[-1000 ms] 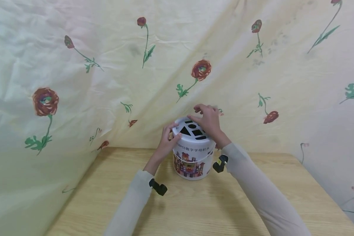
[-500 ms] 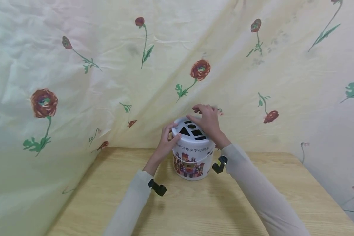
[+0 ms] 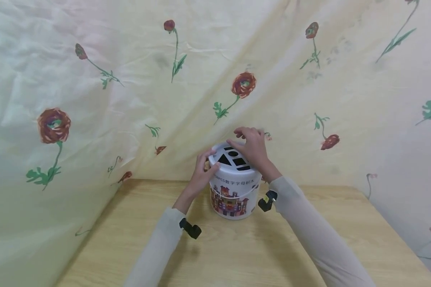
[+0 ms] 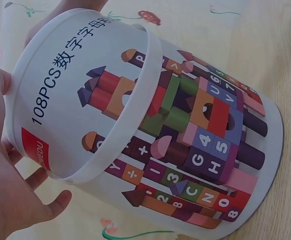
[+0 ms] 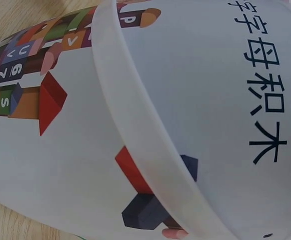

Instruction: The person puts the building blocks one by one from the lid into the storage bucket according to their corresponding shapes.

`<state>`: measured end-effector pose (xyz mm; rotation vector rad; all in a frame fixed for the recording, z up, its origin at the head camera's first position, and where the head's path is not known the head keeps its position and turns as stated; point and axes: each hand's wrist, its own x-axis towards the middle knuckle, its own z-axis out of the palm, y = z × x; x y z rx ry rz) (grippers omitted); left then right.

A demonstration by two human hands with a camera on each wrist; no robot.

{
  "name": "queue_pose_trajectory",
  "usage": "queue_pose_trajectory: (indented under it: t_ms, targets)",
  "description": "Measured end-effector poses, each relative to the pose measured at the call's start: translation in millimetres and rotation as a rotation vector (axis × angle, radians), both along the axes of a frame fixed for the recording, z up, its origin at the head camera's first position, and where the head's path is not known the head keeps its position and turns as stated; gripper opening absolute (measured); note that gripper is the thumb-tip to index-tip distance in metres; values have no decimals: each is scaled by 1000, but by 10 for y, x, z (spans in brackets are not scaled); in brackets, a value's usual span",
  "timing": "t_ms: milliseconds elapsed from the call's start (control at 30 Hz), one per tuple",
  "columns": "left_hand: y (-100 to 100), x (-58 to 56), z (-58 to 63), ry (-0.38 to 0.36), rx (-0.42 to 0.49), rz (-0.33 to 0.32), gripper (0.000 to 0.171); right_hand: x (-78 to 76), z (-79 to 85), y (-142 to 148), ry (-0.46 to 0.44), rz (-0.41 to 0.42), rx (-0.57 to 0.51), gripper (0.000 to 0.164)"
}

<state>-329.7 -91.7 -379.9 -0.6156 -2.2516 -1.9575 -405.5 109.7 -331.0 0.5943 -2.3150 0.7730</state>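
Observation:
A white toy-block bucket [image 3: 233, 199] stands upright on the wooden table, printed with coloured blocks and black lettering. Its white lid [image 3: 220, 151] has dark shape cut-outs, among them a triangle and a circle. My left hand [image 3: 202, 172] holds the lid's rim from the left, thumb at the front. In the left wrist view the other fingers of that left hand [image 4: 10, 185] bend beside the bucket. My right hand [image 3: 254, 147] arches over the lid's far right edge, thumb at the lid, fingers loosely bent above. Only the bucket [image 5: 75, 135] shows in the right wrist view.
A floral curtain [image 3: 186, 107] hangs close behind the bucket and along both sides of the table [image 3: 230, 255]. The bucket's white handle [image 4: 145, 85] lies down against its front. Each wrist carries a small black camera [image 3: 267, 200].
Both hands keep their places at the lid and the bucket stays put. The head view shifts very slightly.

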Motion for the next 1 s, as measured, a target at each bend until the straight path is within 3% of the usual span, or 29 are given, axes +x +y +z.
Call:
queue_pose_trajectory:
  t_ms: [133, 367, 500, 667, 800, 1000]
  targets:
    - [0, -33, -15, -2, -7, 4, 62, 13, 2, 0, 7, 5, -3, 42]
    - [1, -267, -246, 15, -2, 13, 62, 29, -20, 3, 53, -11, -45, 36]
    - [-9, -291, -294, 22, -6, 19, 62, 50, -24, 12, 65, -4, -63, 36]
    - [-39, -281, -276, 54, -39, 62, 62, 43, -26, 81, 41, 12, -3, 43]
    - [-81, -283, -275, 102, -132, 112, 64, 59, -55, 225, -35, 6, 24, 51]
    - [-190, -306, -387, 250, -412, 182, 77, 100, -229, 547, -180, 14, 23, 62]
